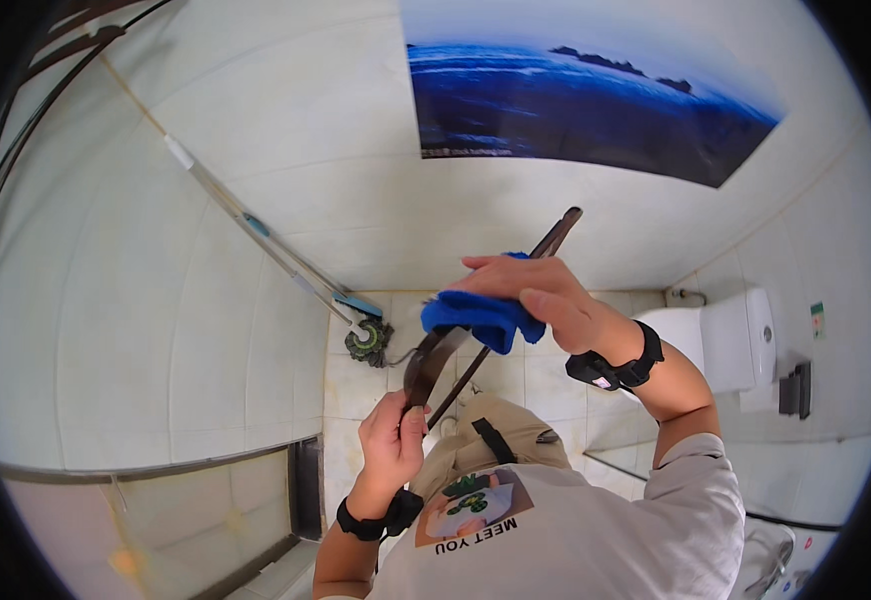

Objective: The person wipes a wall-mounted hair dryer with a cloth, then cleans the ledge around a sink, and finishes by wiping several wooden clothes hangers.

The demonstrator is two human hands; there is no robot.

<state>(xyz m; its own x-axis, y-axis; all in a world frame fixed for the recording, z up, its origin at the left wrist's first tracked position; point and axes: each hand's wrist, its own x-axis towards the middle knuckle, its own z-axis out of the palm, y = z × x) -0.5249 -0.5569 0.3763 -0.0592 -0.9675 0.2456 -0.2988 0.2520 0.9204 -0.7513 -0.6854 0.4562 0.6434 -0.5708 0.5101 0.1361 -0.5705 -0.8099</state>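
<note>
A dark brown clothes hanger (pixel 435 366) slants up in front of my torso, with a straight bar below its curved shoulder and a thin hook at its left. My left hand (pixel 394 442) grips its near, lower end. My right hand (pixel 548 292) holds a blue cloth (pixel 462 311) against the middle of the hanger. The cloth is folded over the hanger and covers part of it. Past the cloth, the hanger's far end shows near the wall. Some of my right fingers are hidden.
A mop (pixel 366 339) and a blue-headed brush (pixel 359 304) lean in the left corner. A white toilet (pixel 732 337) stands at right, near a dark wall-mounted holder (pixel 795 390). More dark hangers (pixel 75 52) hang upper left. A seascape poster (pixel 585 97) covers part of the wall.
</note>
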